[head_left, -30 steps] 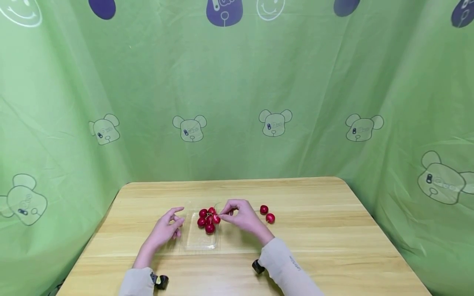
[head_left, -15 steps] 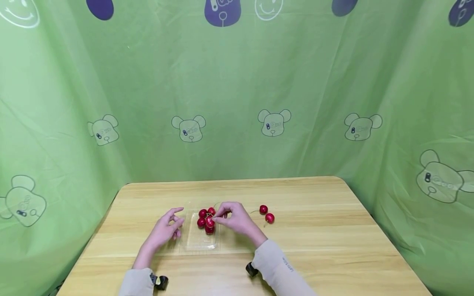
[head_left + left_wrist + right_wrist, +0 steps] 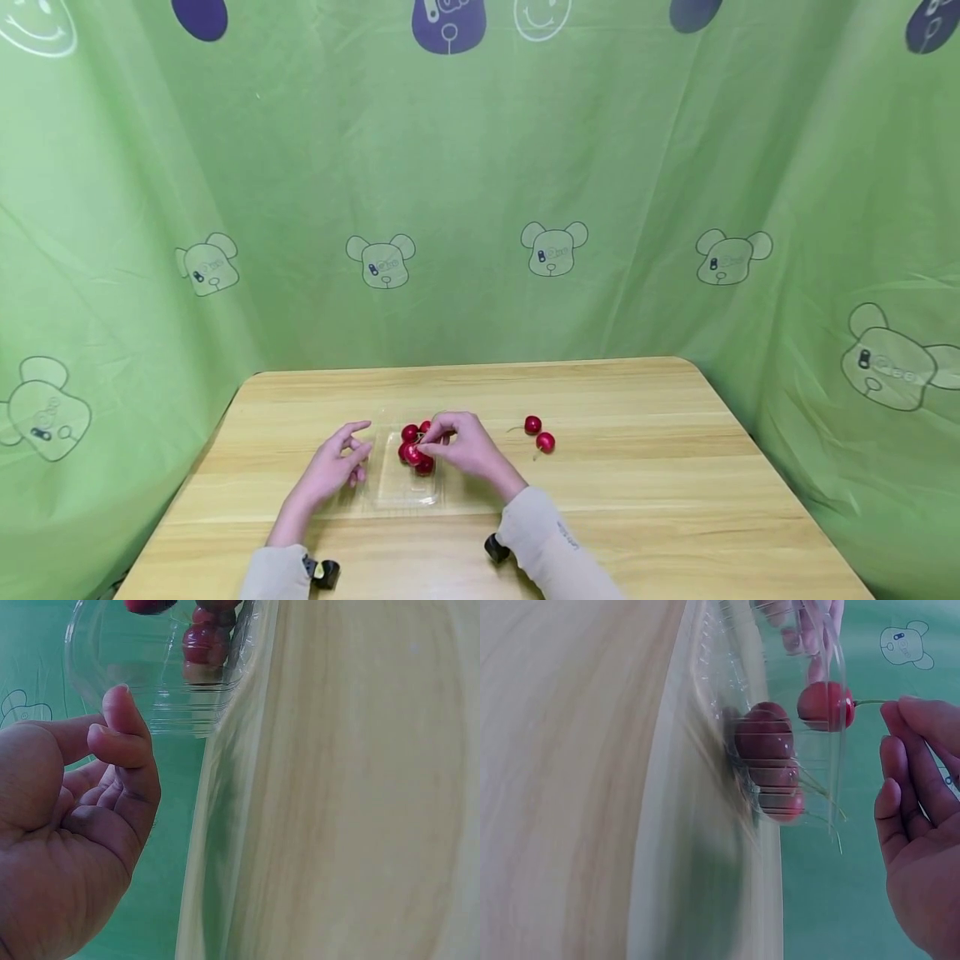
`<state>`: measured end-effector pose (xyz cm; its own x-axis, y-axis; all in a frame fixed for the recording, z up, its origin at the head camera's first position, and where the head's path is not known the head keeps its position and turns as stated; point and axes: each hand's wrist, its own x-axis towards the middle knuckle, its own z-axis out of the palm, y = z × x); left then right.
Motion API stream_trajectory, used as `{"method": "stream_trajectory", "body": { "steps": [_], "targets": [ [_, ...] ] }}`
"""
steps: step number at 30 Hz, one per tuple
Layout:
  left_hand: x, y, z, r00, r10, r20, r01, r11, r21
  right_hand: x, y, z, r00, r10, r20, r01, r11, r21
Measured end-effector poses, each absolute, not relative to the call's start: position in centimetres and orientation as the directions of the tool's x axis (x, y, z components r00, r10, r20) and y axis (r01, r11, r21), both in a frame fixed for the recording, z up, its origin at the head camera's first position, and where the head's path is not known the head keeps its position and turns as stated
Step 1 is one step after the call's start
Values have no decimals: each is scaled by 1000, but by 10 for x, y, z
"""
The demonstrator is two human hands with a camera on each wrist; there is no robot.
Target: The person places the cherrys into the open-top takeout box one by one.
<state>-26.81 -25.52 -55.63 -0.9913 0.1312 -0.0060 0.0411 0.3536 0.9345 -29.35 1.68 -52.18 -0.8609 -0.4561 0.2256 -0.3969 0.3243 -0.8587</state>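
My right hand [image 3: 467, 447] pinches a cherry by its green stem between thumb and forefinger. That cherry [image 3: 825, 706] hangs over the clear plastic box [image 3: 401, 502], overlapping the pile inside in the head view. Several dark red cherries [image 3: 765, 742] lie together in the box, some with stems poking up. My left hand [image 3: 335, 464] rests beside the box's left side, fingers loosely bent and holding nothing. In the left wrist view its fingertips [image 3: 120, 712] come right at the box's wall.
Two more cherries [image 3: 545, 442] with stems lie on the wooden table [image 3: 637, 483], right of the box. A green curtain [image 3: 465, 325] hangs behind the table and along both sides. Each wrist wears a small black camera [image 3: 327, 574].
My right hand has moved left with the cherry, from the box's right edge to over the pile. The left hand has stayed in place.
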Motion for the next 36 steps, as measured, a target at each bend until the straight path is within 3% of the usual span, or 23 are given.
{"method": "stream_trajectory", "body": {
  "steps": [36],
  "targets": [
    [-268, -253, -556, -993, 116, -34, 11, 373, 928, -292, 1, -534, -885, -440, 154, -365, 449, -816]
  ]
}}
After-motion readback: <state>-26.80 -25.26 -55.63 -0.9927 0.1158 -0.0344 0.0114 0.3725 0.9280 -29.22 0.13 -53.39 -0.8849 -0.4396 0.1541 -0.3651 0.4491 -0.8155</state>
